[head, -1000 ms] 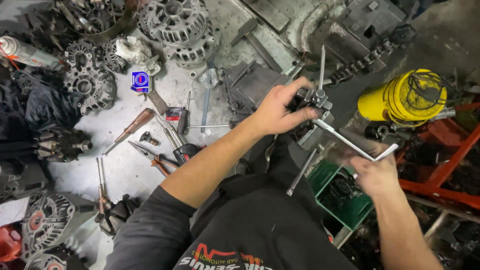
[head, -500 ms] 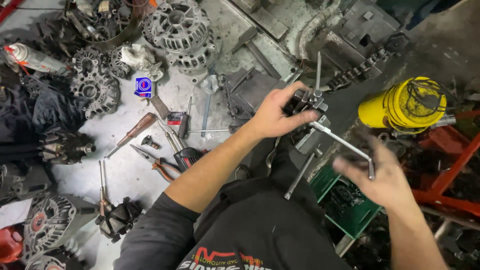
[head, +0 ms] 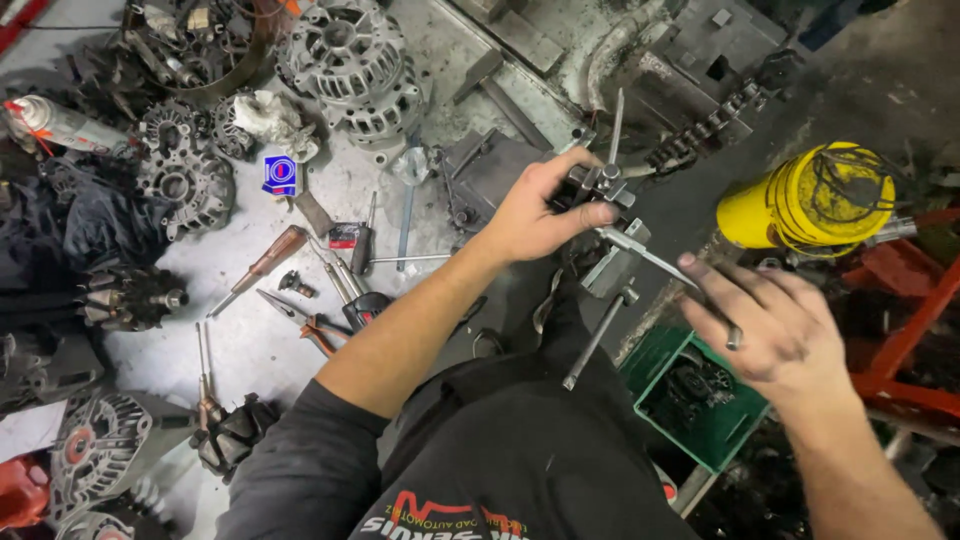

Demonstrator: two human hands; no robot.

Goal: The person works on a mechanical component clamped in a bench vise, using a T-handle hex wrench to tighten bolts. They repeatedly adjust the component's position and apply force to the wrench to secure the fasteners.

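My left hand (head: 535,212) is closed around the dark metal head of a puller tool (head: 598,186), from which a thin rod sticks up. A long steel handle bar (head: 650,256) runs from that head down to the right. My right hand (head: 770,325) lies over the bar's far end with the fingers spread, and the bar's tip shows between them. A second rod (head: 597,340) hangs from a metal block under the tool, above my dark-clothed lap.
Alternators (head: 350,60), rotors and housings crowd the grimy bench on the left. Screwdrivers (head: 262,266), pliers (head: 300,322) and a small blue box (head: 279,174) lie loose there. A yellow cylinder (head: 805,200) stands at right, with a green crate (head: 700,400) and red frame (head: 910,320) nearby.
My right hand has swung the handle bar down and toward me, and its grip has loosened into spread fingers. My left hand has kept hold of the tool head.
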